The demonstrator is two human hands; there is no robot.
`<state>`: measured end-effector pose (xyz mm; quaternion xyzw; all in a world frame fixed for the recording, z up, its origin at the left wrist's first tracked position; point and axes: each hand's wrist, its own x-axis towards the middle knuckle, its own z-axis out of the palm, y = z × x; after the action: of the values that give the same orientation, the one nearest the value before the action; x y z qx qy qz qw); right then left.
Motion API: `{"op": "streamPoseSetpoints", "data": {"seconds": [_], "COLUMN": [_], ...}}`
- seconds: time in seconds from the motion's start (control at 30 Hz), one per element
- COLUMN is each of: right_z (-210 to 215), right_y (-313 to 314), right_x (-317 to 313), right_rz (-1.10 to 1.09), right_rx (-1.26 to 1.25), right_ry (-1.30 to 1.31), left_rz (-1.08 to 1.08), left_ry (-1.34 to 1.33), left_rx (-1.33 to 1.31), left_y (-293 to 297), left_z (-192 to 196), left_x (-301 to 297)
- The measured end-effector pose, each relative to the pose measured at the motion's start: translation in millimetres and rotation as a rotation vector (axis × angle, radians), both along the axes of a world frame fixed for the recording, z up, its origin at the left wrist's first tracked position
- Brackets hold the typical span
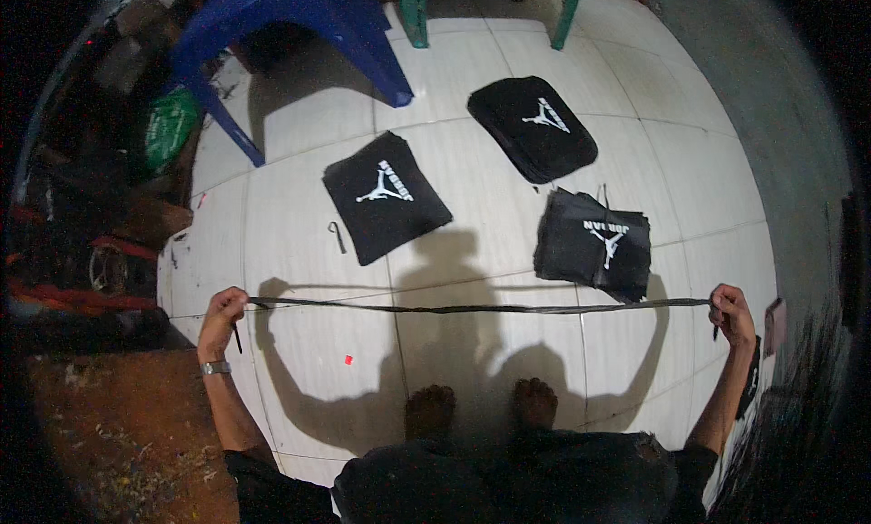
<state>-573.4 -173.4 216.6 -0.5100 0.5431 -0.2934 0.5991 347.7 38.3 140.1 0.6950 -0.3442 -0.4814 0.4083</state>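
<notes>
A long black cord [490, 309], looking like several thin strands together, stretches nearly straight across the view between my two hands. My left hand [223, 317] is closed around its left end, with a short tail hanging below the fist. At the other end my right hand [731, 313] grips the cord, and a tail dangles there too. Beyond it on the floor lie three stacks of black fabric pieces with white prints: a left stack [363, 217], a far stack with rounded corners [517, 129] and a right stack [562, 243] with a dark strip lying over it.
White floor tiles [299, 197] lie under everything. A blue plastic chair [358, 25] and green legs [413, 16] stand at the back. A green bag [170, 129] is among clutter at left. A grey wall [762, 116] runs along the right. A small red scrap [348, 361] lies near my feet.
</notes>
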Motion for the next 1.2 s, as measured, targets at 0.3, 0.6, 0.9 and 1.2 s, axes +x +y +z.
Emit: {"op": "streamPoseSetpoints", "data": {"seconds": [0.3, 0.6, 0.9, 1.2], "right_z": [0.4, 26.8, 27.7, 20.0], "right_y": [8.6, 72.7, 82.3, 75.8], "right_x": [128.6, 309.0, 319.8, 324.2], "right_rz": [0.069, 0.849, 0.596, 0.543], "right_rx": [0.043, -0.84, -1.097, -1.199], "right_ry": [0.401, 0.816, 0.817, 0.826], "left_rz": [-0.348, -0.841, -0.757, -0.692], "left_ry": [-1.327, -0.066, 0.182, -0.015], "left_rx": [0.694, -0.289, -0.186, -0.347], "left_y": [-33.2, -96.9, -90.5, -84.8], "left_z": [5.7, 36.7, 40.6, 33.1], "left_x": [-81.5, -373.3, -380.6, -363.3]}}
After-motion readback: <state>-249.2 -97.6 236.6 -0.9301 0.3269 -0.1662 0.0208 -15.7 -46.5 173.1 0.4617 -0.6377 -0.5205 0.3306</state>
